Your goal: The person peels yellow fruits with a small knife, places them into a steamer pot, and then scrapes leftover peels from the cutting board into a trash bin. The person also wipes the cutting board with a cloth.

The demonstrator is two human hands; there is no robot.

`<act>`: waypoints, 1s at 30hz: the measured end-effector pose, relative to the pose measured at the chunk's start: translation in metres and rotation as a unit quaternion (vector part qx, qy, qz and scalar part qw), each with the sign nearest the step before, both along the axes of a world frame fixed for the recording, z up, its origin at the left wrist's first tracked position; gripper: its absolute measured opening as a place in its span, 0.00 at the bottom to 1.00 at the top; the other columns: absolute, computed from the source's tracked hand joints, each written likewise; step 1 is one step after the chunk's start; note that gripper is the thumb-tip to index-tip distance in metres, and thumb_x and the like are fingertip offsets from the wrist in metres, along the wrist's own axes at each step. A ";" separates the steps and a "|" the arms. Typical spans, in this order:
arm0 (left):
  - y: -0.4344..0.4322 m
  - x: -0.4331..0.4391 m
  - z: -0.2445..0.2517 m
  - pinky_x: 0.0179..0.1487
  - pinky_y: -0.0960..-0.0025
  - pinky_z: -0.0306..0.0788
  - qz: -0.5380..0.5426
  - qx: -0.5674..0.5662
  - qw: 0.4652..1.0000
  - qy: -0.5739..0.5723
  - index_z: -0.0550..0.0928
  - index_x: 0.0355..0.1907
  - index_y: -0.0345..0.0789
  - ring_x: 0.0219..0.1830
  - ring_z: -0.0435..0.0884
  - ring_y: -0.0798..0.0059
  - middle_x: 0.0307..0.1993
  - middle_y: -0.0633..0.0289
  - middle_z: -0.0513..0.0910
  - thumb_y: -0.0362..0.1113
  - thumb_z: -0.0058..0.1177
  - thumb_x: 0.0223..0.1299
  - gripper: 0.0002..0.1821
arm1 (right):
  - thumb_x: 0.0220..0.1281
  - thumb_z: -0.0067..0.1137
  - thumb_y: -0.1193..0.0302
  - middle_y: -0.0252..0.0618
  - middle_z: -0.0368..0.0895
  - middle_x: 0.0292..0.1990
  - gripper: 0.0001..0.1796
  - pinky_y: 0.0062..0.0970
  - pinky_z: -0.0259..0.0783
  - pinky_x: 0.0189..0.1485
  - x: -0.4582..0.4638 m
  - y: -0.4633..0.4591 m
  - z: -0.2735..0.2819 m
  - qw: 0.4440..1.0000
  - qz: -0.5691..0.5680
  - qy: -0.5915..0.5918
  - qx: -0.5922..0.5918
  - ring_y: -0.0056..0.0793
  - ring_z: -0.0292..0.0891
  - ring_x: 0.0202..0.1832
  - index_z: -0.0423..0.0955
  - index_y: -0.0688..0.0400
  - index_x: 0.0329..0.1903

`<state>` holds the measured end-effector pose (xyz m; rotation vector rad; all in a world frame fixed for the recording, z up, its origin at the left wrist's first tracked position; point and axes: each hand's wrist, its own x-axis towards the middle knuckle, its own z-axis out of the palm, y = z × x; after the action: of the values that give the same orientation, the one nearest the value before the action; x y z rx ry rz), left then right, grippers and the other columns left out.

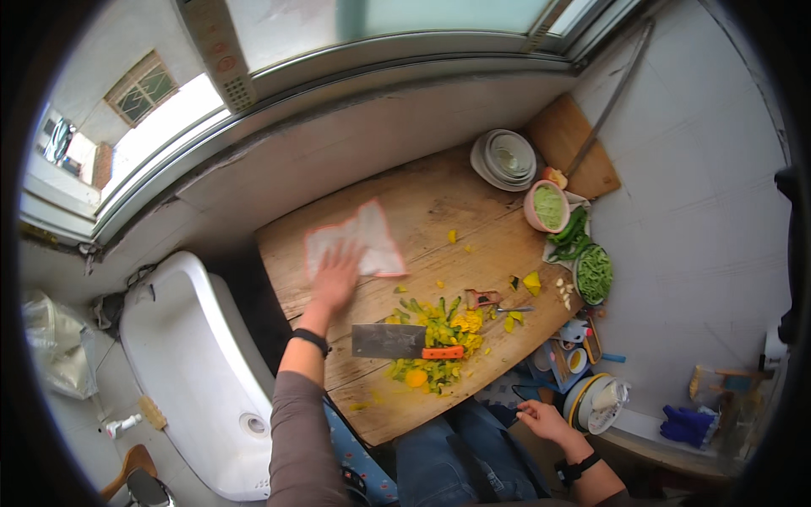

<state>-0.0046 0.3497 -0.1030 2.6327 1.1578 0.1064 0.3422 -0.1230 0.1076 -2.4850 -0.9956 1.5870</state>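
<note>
My left hand [337, 272], somewhat blurred, lies on the near edge of a white cloth with a pink-red border [374, 237], spread at the left of the wooden table. The fingers point away from me, and a grip cannot be made out. Near the table's front, a cleaver [389, 341] with an orange handle lies on a heap of green and yellow peelings [443, 323]. A peeler [483, 299] sits just beyond the heap. My right hand [538, 418] is past the front edge, over my lap's right side, fingers curled near a dark thing that is unclear.
Stacked white bowls [504, 158], a pink bowl of green shreds [550, 206], green peppers [570, 234] and a bowl of cut green beans [593, 274] line the table's right side. Garlic cloves [562, 291] lie nearby. A white basin [190, 374] stands left, and a cutting board [573, 146] leans in the corner.
</note>
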 end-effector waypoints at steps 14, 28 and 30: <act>-0.030 -0.071 0.109 0.53 0.66 0.78 0.383 -0.403 0.603 -0.572 0.80 0.65 0.28 0.47 0.86 0.71 0.55 0.57 0.85 0.47 0.44 0.83 0.25 | 0.73 0.64 0.61 0.51 0.90 0.46 0.23 0.38 0.81 0.53 0.010 0.005 0.032 0.998 -0.003 0.028 0.055 0.46 0.88 0.49 0.79 0.62 0.61; -0.194 0.039 0.223 0.72 0.60 0.70 0.131 -0.598 0.643 -0.460 0.67 0.76 0.26 0.70 0.77 0.63 0.70 0.54 0.76 0.45 0.58 0.73 0.36 | 0.73 0.67 0.53 0.51 0.82 0.63 0.41 0.32 0.77 0.63 -0.022 0.302 0.029 0.883 -0.020 0.438 0.168 0.33 0.81 0.61 0.66 0.68 0.75; -0.206 0.041 0.221 0.74 0.62 0.67 0.233 -0.609 0.565 -0.506 0.65 0.78 0.29 0.72 0.74 0.64 0.73 0.55 0.73 0.44 0.59 0.73 0.37 | 0.76 0.64 0.58 0.47 0.86 0.57 0.33 0.29 0.80 0.58 -0.021 0.307 0.034 0.859 -0.048 0.485 0.159 0.29 0.84 0.54 0.71 0.67 0.71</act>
<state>0.0359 0.1433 0.1181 0.6837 0.8348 0.5693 0.3214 0.1838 0.1417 -1.1861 -0.8164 2.0339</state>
